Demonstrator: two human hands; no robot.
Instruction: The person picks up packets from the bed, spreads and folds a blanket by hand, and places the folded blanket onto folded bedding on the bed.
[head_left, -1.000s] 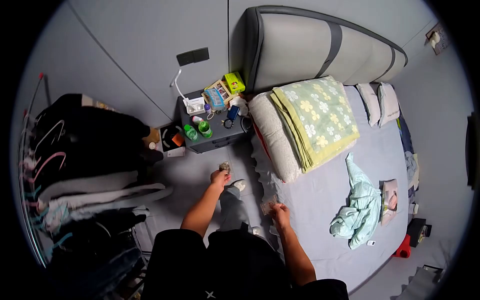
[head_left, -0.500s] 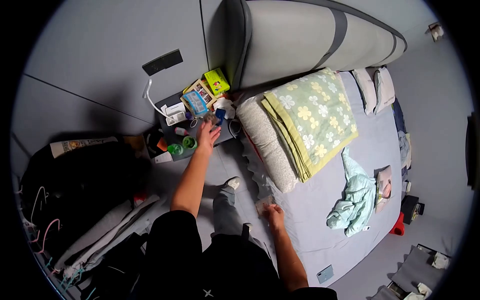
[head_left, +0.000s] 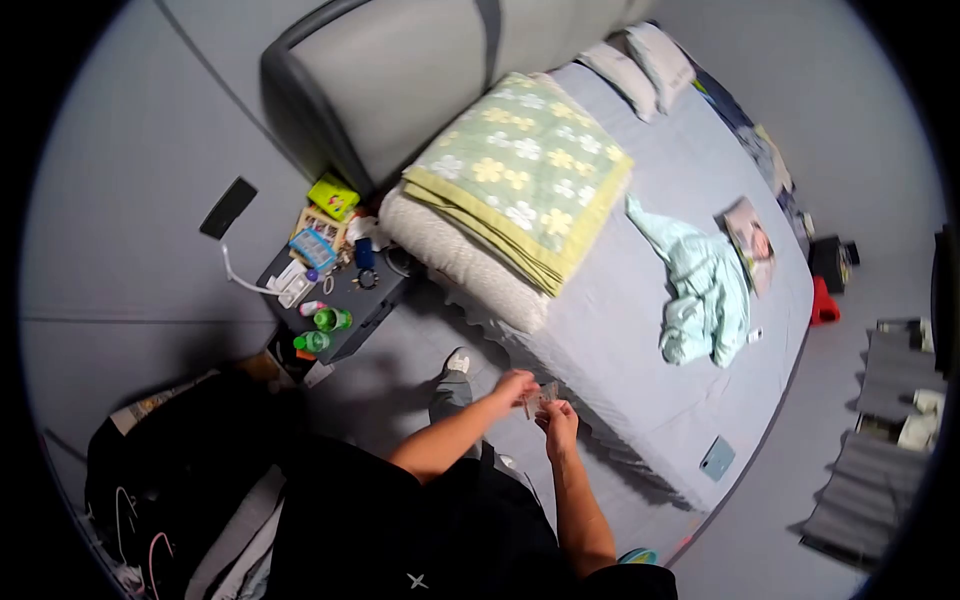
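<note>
Over the floor beside the bed, my two hands are close together. My right hand (head_left: 558,418) is closed, pinching a small clear plastic bag (head_left: 548,393) that stands up from its fingertips. My left hand (head_left: 514,388) is closed at the near side of the bag, with a thin brownish sliver showing below its fingers; what it grips is too small to name. Away to the left, the dark nightstand (head_left: 352,342) carries a dark bracelet (head_left: 367,279), a pale ring-shaped band (head_left: 328,285), a blue box (head_left: 364,253) and two green containers (head_left: 332,319).
The bed (head_left: 610,400) lies to the right with a folded floral quilt (head_left: 530,160), a mint garment (head_left: 705,290) and a phone (head_left: 717,458). A yellow-green box (head_left: 333,197) and a white cable (head_left: 245,282) are at the nightstand. Dark clothes (head_left: 170,440) heap at lower left.
My left hand has come away from the nightstand to meet my right hand over the floor. My view has turned and shifted, so the bed and nightstand appear rotated.
</note>
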